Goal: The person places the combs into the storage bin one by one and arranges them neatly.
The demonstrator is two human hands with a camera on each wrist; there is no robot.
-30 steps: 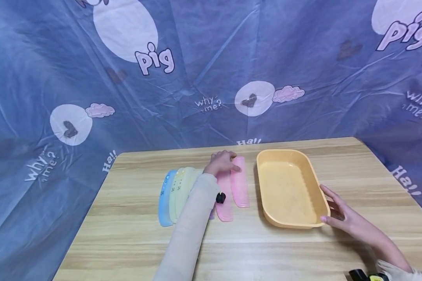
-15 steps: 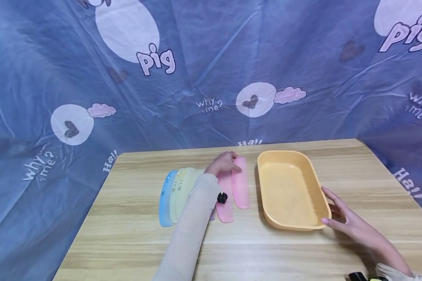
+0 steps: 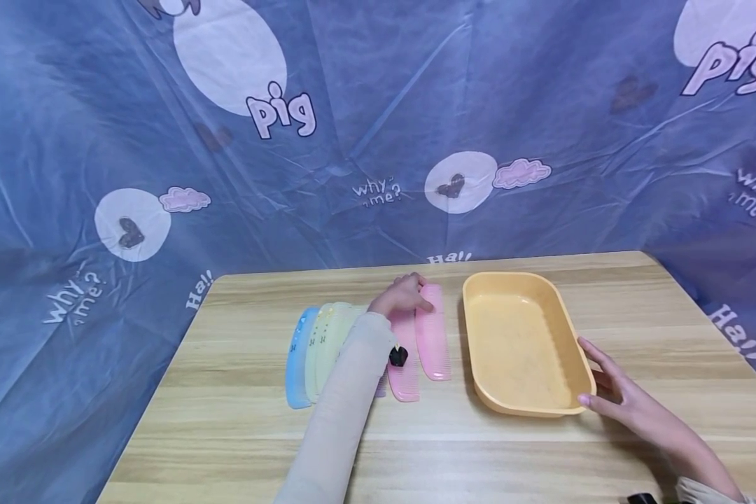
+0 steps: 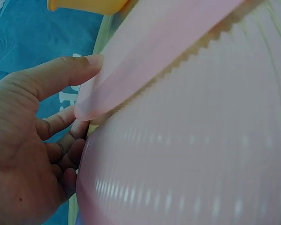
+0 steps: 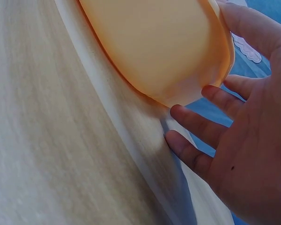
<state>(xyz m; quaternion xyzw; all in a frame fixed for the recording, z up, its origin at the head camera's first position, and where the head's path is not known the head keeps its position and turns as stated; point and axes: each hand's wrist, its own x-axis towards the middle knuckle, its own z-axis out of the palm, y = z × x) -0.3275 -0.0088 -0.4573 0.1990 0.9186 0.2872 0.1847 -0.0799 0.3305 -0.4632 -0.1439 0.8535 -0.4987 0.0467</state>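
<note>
My left hand pinches the far end of a pink comb. In the left wrist view, its thumb lies on top of the comb's end with fingertips below. Just left lies a second pink comb, overlapped by my wrist in the head view. Further left are a blue comb and pale yellow-green combs, fanned closely together; my sleeve hides part of the row. Right of the combs stands a yellow-orange plastic tray. My right hand rests against its near right corner with lightly bent, spread fingers.
The combs and tray are on a light wood-grain table. A blue printed cloth hangs behind and beside it. A purple comb edge shows beside my left sleeve.
The pinched comb's near end has shifted slightly toward me. Both hands keep nearly the same places, and the whole head view has drifted a little.
</note>
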